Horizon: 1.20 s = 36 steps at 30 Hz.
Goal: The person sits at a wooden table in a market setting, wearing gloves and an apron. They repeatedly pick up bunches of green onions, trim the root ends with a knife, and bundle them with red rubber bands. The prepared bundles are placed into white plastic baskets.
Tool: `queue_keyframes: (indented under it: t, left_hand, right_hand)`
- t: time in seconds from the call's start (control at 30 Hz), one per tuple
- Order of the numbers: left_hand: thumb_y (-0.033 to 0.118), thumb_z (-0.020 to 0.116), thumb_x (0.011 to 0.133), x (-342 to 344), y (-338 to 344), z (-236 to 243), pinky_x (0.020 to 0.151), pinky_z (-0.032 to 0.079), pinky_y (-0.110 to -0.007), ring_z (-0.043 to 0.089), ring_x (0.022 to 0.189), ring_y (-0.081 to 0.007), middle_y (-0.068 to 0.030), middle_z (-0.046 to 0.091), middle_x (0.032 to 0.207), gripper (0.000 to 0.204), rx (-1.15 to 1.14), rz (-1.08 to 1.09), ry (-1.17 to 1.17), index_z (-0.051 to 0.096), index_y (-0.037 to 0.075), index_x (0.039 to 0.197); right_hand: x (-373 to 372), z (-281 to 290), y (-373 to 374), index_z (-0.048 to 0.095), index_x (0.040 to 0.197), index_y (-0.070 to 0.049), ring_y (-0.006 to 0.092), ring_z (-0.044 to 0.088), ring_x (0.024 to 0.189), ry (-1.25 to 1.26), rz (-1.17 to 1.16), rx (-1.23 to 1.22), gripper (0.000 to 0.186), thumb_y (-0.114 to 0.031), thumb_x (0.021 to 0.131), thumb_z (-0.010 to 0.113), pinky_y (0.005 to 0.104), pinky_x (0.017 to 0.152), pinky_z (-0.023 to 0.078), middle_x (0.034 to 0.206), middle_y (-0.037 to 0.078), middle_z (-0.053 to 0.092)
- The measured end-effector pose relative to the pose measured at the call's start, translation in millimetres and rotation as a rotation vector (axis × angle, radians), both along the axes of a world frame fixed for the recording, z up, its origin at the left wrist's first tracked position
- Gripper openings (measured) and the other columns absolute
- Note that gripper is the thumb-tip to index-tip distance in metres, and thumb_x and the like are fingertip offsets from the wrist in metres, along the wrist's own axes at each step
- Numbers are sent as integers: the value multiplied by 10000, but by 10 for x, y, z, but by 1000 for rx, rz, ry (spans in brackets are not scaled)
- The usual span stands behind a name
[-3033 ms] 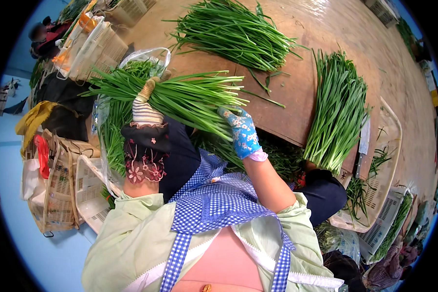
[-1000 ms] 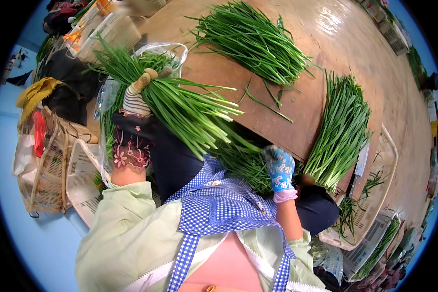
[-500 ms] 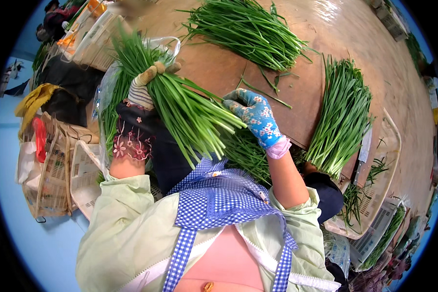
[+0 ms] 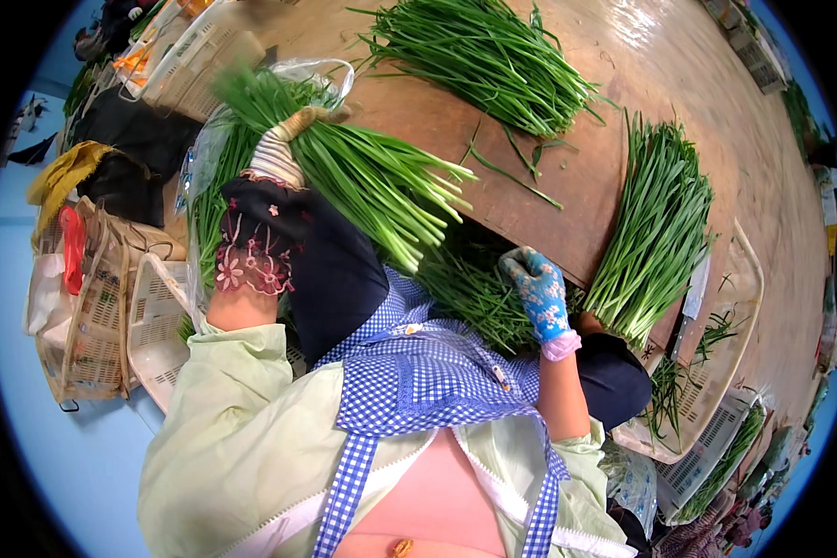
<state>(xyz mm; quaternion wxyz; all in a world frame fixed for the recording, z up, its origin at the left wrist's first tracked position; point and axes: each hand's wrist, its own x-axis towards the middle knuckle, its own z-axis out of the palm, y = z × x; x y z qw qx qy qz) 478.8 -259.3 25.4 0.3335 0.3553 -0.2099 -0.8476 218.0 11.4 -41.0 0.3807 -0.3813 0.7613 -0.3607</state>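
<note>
My left hand (image 4: pixel 286 147), in a striped glove with tan fingertips, is closed round the middle of a bunch of garlic chives (image 4: pixel 372 191). The pale cut ends point right and the leafy tips lie at the upper left, blurred. Down by the near edge of the brown board (image 4: pixel 521 206), my right hand (image 4: pixel 537 290) wears a blue flowered glove. Its fingers are curled together; whatever they may hold cannot be made out. Beneath it, loose green leaves (image 4: pixel 479 293) lie over my lap.
Two chive piles rest on the board: one at the far side (image 4: pixel 479 60), one at the right (image 4: pixel 656 223). A knife (image 4: pixel 693 298) lies beside the right pile, near a cream crate (image 4: pixel 749 307). A clear plastic bag (image 4: pixel 205 177) with chives stands at the left.
My right hand has drawn away from the bunch, down and to the right, over the loose leaves. The bunch in my left hand has swung up slightly, its cut ends closer together.
</note>
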Motion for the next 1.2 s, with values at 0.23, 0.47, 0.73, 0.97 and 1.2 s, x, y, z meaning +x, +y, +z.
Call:
queue_keyframes:
  t: [0.23,0.47,0.73,0.97,1.2]
  left_hand:
    - [190,626,823,54,-20,90,818,508,-503,608,933,-346,-184,617,1086,184,-2,41,49,629,30,913]
    - [179,651,807,-39,-17,80,827,509,-495,604,951,-350,-197,599,1116,194,-127,-41,99,630,27,926]
    - [220,625,834,215,-147,-79,908,458,-505,544,1067,-357,-162,577,1181,177,-292,-74,268,684,92,941]
    - [203,641,817,274,-242,-249,909,460,-493,552,1061,-339,-171,594,1150,160,-177,150,237,686,68,890]
    - [210,670,795,111,-177,-228,915,455,-499,547,1064,-339,-170,581,1171,151,-235,105,222,679,76,865]
  right_hand:
    - [194,472,-305,660,950,-77,242,636,781,276,-142,-521,193,-84,759,683,314,692,497,886,105,659]
    - [419,590,-761,662,866,-117,269,602,742,606,171,-561,128,-147,742,652,367,677,454,804,70,647]
    - [45,134,-103,654,838,-137,283,607,753,695,155,-204,99,-137,739,661,373,650,471,806,90,637]
    - [248,90,-12,652,983,-116,231,639,848,67,132,-188,219,-191,778,668,320,725,500,960,84,660]
    - [643,374,-724,569,1159,-31,156,576,976,-837,-57,-158,365,-163,827,640,253,868,436,1039,99,637]
